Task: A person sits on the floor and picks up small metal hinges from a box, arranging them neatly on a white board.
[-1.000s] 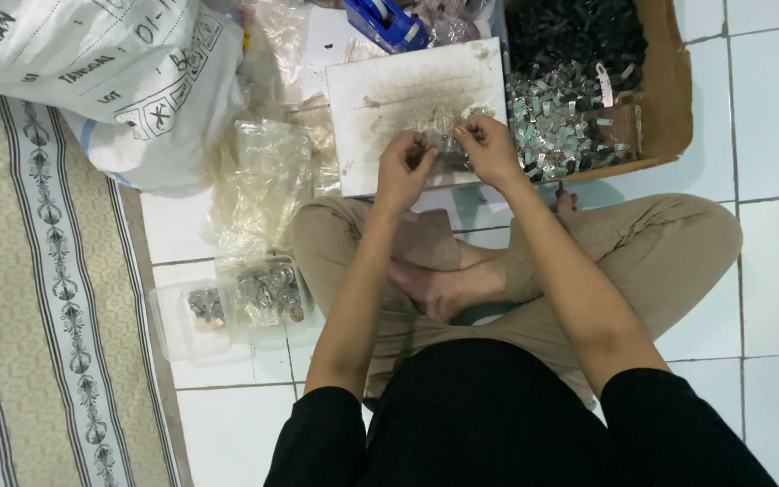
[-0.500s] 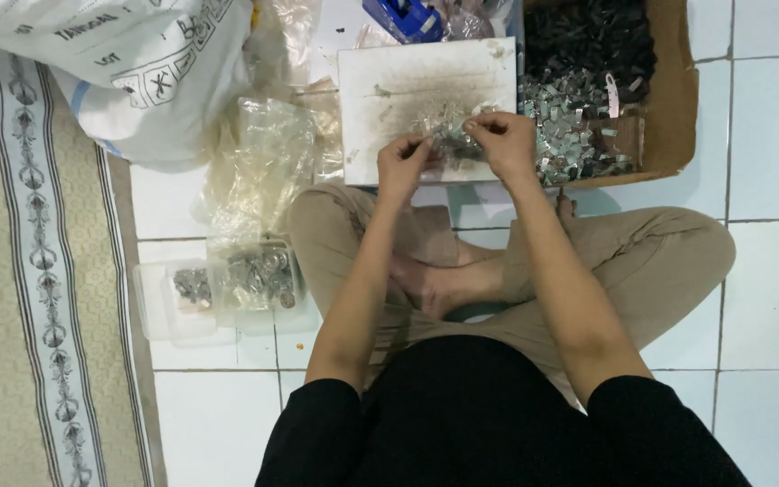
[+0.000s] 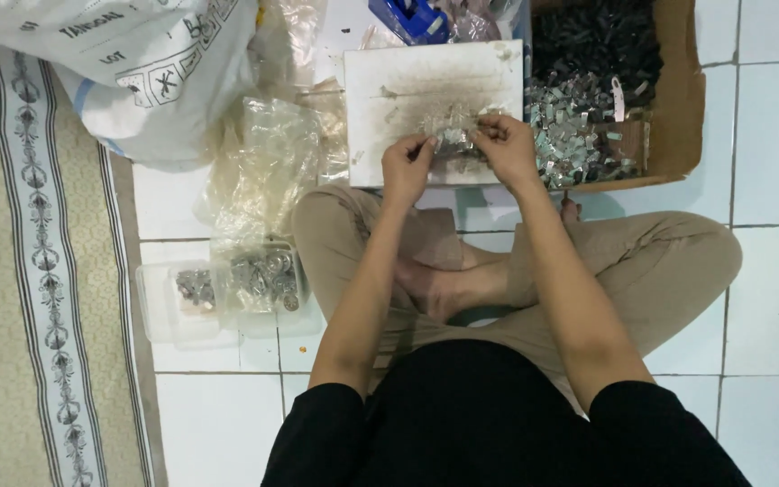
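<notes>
— So, what are the hands on?

— Both meet over a pale, smudged board lying on the floor past the crossed legs. The left hand and the right hand are each pinched shut on a small crinkled clear bag of metal bits, held between them just above the board.

— How would that bag handle?

— Light, I'd judge, but lumpy. The film looks thin, soft and slippery, and the pieces inside seem hard and possibly sharp-edged, so it could tear. Holding the film at its top edge, one hand to each side, seems the safest grip.

— And the packaging around?

— To the right of the board is an open brown cardboard box, with silvery metal pieces heaped toward its near side and darker ones behind. At top left slumps a big white woven sack with dark printed lettering and square symbols. Between sack and board lie loose clear plastic bags. Below them, by the left knee, sits a clear plastic tray holding more small metal parts. Something blue shows at the top edge; I can't tell what it is.
</notes>
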